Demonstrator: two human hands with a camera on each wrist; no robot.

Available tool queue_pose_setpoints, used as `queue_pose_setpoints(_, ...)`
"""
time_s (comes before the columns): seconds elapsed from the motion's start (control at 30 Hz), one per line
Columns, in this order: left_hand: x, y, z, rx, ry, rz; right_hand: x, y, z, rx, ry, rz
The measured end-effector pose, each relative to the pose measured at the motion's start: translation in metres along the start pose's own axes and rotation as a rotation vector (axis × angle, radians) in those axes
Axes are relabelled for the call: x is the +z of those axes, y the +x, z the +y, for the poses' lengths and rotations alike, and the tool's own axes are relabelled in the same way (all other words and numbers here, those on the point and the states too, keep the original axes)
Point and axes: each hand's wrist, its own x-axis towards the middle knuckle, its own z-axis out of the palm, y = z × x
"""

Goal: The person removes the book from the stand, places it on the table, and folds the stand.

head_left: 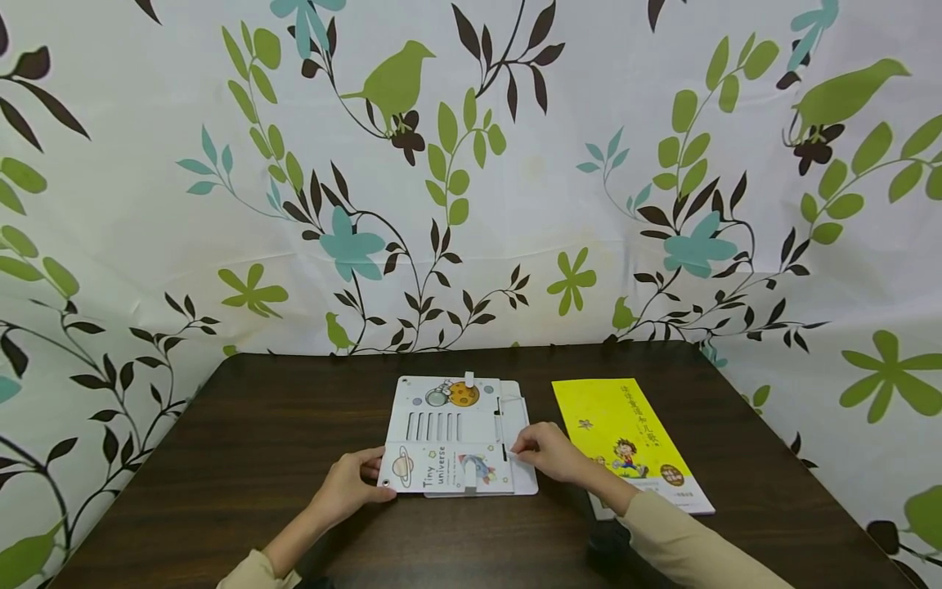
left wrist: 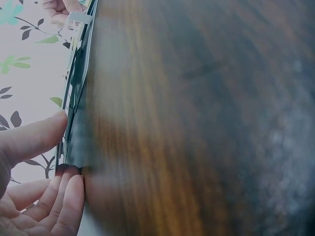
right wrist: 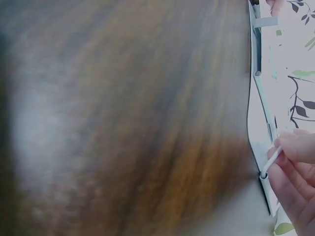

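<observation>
A white folding book stand (head_left: 434, 427), printed with a planet, an astronaut and the words "Tiny universe", lies flat on the dark table. My left hand (head_left: 352, 488) grips its lower left corner, thumb on top and fingers at the underside, as the left wrist view shows. At the stand's right side, my right hand (head_left: 553, 454) pinches a thin white rod (right wrist: 272, 162) between thumb and fingers. One end of that rod sits in the stand's edge. A pale clip (head_left: 470, 477) crosses the lower front of the stand.
A yellow book (head_left: 611, 421) with a cartoon child on its cover lies to the right, partly behind my right forearm. Brown wood table (head_left: 280, 425) surrounds the stand. A white cloth (head_left: 530, 188) with leaves and birds hangs behind the table.
</observation>
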Motion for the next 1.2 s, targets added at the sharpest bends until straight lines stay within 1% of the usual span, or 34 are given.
queue_pose_setpoints(0.2, 0.000, 0.000, 0.001, -0.003, 0.000, 0.003, -0.001, 0.003, -0.004, 0.024, -0.015, -0.037)
queue_pose_setpoints(0.4, 0.000, -0.001, 0.000, 0.000, 0.004, 0.001, -0.001, 0.003, -0.005, 0.028, -0.026, -0.044)
queue_pose_setpoints(0.63, -0.001, 0.000, 0.000, 0.004, -0.003, -0.006, -0.002, 0.003, -0.007, 0.043, -0.015, -0.058)
queue_pose_setpoints(0.73, -0.001, 0.000, 0.000, 0.006, -0.001, -0.005, -0.002, 0.004, -0.010, 0.039, -0.025, -0.052)
queue_pose_setpoints(0.8, -0.001, -0.001, -0.001, 0.013, 0.000, -0.006, -0.001, 0.005, -0.013, 0.028, -0.035, -0.032)
queue_pose_setpoints(0.87, -0.002, -0.001, -0.001, 0.019, 0.000, -0.008, 0.002, 0.005, -0.017, 0.023, -0.024, -0.010)
queue_pose_setpoints(0.97, -0.002, -0.001, 0.000, 0.015, -0.007, -0.013, 0.009, 0.004, -0.025, 0.006, 0.025, 0.009)
queue_pose_setpoints(1.03, -0.001, -0.001, 0.001, 0.008, -0.009, -0.013, 0.015, 0.005, -0.030, -0.011, 0.054, -0.004)
queue_pose_setpoints(1.1, -0.001, -0.001, 0.001, 0.001, -0.011, -0.011, 0.021, 0.005, -0.035, -0.030, 0.061, -0.029)
queue_pose_setpoints(1.2, -0.001, -0.001, 0.002, 0.005, -0.011, -0.009, 0.030, 0.007, -0.039, -0.051, 0.024, -0.051)
